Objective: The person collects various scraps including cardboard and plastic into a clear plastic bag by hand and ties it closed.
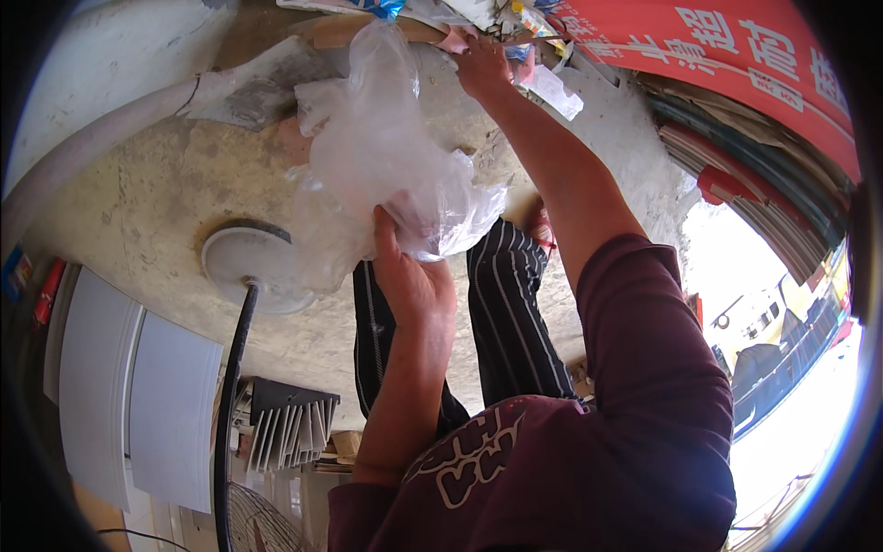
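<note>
A bunched, clear plastic bag (395, 147) rises in front of my legs. My left hand (414, 281) is closed on its lower part, thumb up along the film and the other fingers hidden behind it. With the arm stretched far forward, my right hand (483, 69) is at a heap of scraps and wrappers. Its fingers are curled beside a pinkish scrap (452, 39); what they grip, if anything, is too small to make out. A white torn sheet (554, 90) lies just right of that hand.
A round grey base (258, 267) with a black pole (237, 368) stands on the concrete floor at left. A pale pipe (101, 152) curves along the far left. White panels (175, 414) lean at lower left. A red printed banner (727, 64) hangs at upper right.
</note>
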`<state>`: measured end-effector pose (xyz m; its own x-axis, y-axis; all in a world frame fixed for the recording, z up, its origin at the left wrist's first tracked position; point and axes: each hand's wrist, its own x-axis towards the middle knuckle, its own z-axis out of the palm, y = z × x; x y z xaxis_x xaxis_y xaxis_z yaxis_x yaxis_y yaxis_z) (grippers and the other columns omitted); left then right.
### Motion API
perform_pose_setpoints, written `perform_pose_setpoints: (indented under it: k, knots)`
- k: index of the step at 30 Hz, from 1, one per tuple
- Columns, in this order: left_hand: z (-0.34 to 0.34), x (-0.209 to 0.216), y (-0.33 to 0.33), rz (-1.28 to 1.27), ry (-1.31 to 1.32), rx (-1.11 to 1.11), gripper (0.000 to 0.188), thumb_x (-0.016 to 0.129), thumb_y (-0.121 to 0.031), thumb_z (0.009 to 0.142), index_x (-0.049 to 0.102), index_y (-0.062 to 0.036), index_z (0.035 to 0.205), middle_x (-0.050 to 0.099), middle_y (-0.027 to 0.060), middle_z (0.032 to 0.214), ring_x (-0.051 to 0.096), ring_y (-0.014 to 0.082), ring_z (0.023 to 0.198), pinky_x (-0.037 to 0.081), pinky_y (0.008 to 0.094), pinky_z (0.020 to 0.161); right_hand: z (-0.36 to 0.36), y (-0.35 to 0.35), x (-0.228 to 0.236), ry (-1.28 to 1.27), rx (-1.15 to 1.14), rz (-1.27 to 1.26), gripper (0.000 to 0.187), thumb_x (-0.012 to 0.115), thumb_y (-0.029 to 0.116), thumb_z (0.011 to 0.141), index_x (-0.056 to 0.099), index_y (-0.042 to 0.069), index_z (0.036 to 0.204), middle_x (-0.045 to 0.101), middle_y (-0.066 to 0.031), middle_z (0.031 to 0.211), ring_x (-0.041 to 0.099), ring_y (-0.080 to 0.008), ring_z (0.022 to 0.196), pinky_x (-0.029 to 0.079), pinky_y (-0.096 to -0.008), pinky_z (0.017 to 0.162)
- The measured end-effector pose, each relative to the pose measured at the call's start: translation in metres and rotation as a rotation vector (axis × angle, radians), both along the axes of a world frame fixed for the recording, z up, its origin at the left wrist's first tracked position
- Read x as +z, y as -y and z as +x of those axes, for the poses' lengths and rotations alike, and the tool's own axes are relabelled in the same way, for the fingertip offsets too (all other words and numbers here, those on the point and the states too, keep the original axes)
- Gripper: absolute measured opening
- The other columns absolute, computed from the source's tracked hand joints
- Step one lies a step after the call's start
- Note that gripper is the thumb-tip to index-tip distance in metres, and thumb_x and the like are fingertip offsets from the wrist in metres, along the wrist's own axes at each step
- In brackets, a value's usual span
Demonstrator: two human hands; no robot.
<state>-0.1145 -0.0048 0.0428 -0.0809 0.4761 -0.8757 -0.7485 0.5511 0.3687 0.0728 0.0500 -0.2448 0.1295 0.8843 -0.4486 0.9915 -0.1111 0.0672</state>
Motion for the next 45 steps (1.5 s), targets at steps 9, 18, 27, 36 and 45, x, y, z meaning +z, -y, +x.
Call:
perform_pose_setpoints:
  k: [9, 18, 27, 36, 45]
  knots:
    - [0.006, -0.003, 0.009, -0.032, -0.096, -0.024, 0.039, 0.045, -0.026, 0.094, 0.045, -0.0034, 0.125, 0.051, 0.0072, 0.122, 0.049, 0.0196, 0.114, 0.038, 0.0379, 0.099, 0.026, 0.005, 0.036, -0.115, -0.002, -0.051, 0.023, 0.051, 0.018, 0.083, 0.069, 0.026, 0.095, 0.063, -0.0027, 0.099, 0.052, -0.0207, 0.109, 0.034, -0.0421, 0.096]
    - [0.004, -0.018, 0.021, 0.023, -0.238, -0.072, 0.049, 0.053, -0.028, 0.09, 0.039, -0.0035, 0.13, 0.046, 0.0078, 0.127, 0.046, 0.0192, 0.117, 0.037, 0.0351, 0.099, 0.039, 0.021, 0.123, -0.381, -0.113, 0.231, 0.019, 0.057, 0.014, 0.078, 0.07, 0.021, 0.091, 0.062, -0.0076, 0.088, 0.057, -0.0279, 0.088, 0.048, -0.0375, 0.079]
    - [0.019, -0.024, 0.046, 0.116, -0.279, -0.325, 0.053, 0.056, -0.033, 0.088, 0.039, -0.0076, 0.131, 0.048, 0.0059, 0.126, 0.046, 0.0194, 0.116, 0.039, 0.0358, 0.094, 0.04, 0.037, 0.255, -0.653, -0.15, 0.239, 0.019, 0.056, 0.014, 0.076, 0.07, 0.019, 0.087, 0.061, -0.0095, 0.085, 0.058, -0.0283, 0.087, 0.048, -0.0391, 0.076]
    - [0.049, 0.042, 0.067, 0.178, -0.068, -0.413, 0.054, 0.053, -0.034, 0.091, 0.036, -0.0049, 0.133, 0.045, 0.0063, 0.129, 0.045, 0.0179, 0.116, 0.034, 0.0347, 0.098, 0.003, 0.086, 0.344, -0.743, -0.059, 0.254, 0.018, 0.06, 0.011, 0.073, 0.064, 0.016, 0.09, 0.056, -0.0066, 0.089, 0.057, -0.0263, 0.088, 0.048, -0.0381, 0.077]
    - [0.094, 0.162, 0.074, 0.146, -0.057, -0.456, 0.057, 0.053, -0.034, 0.09, 0.034, -0.0023, 0.134, 0.044, 0.0078, 0.13, 0.044, 0.0186, 0.117, 0.033, 0.0346, 0.099, 0.035, 0.117, 0.439, -0.823, -0.109, 0.264, 0.021, 0.06, 0.015, 0.076, 0.063, 0.018, 0.097, 0.053, -0.0102, 0.095, 0.055, -0.029, 0.092, 0.047, -0.039, 0.079]
